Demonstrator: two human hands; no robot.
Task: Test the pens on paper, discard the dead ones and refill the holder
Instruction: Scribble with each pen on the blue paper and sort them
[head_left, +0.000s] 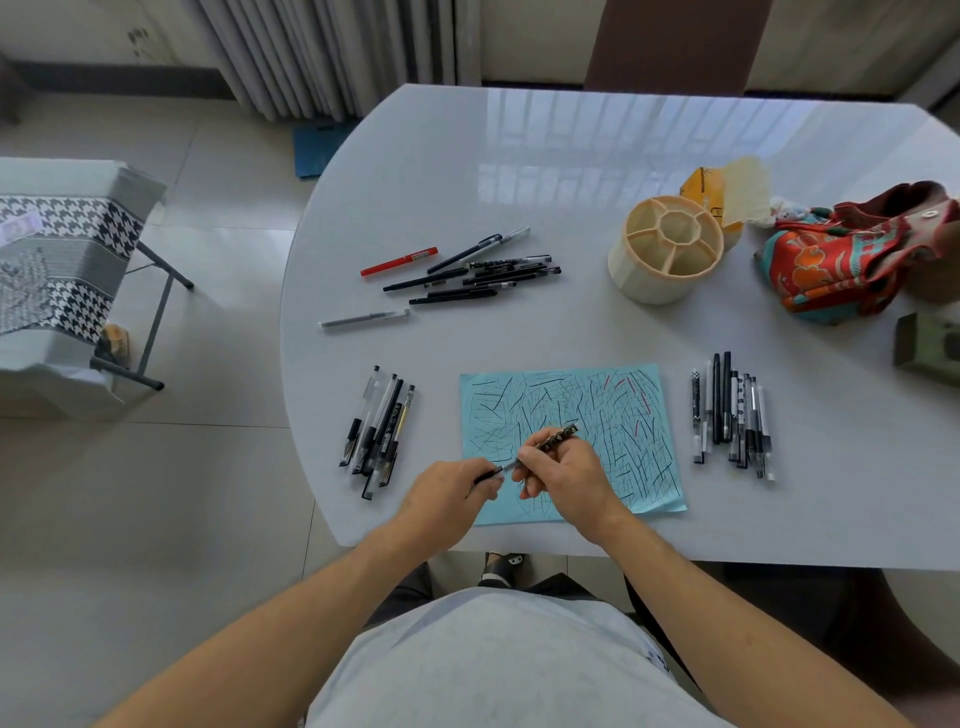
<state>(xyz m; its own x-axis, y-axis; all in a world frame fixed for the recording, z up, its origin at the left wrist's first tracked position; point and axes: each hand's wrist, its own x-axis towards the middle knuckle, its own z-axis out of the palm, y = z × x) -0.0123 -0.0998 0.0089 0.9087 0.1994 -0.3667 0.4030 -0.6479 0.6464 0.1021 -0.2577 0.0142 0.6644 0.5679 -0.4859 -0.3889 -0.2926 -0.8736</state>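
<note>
My right hand (563, 475) grips a patterned pen (558, 437) over the scribbled blue paper (597, 410). The pen's tip points left toward my left hand (449, 488), which pinches a small dark cap (487, 476) right at that tip. A loose heap of pens (483, 273) lies at the far middle of the table, with a red pen (399, 261) and a grey pen (363, 318) beside it. One sorted group of pens (379, 431) lies left of the paper and another group of pens (732, 415) lies to its right. The cream holder (665, 249) stands empty at the back right.
A colourful cloth bag (852, 260) and a yellow packet (711, 192) sit behind and right of the holder. A green object (930, 348) lies at the right edge. A chair with houndstooth fabric (67, 270) stands left of the white table (467, 171).
</note>
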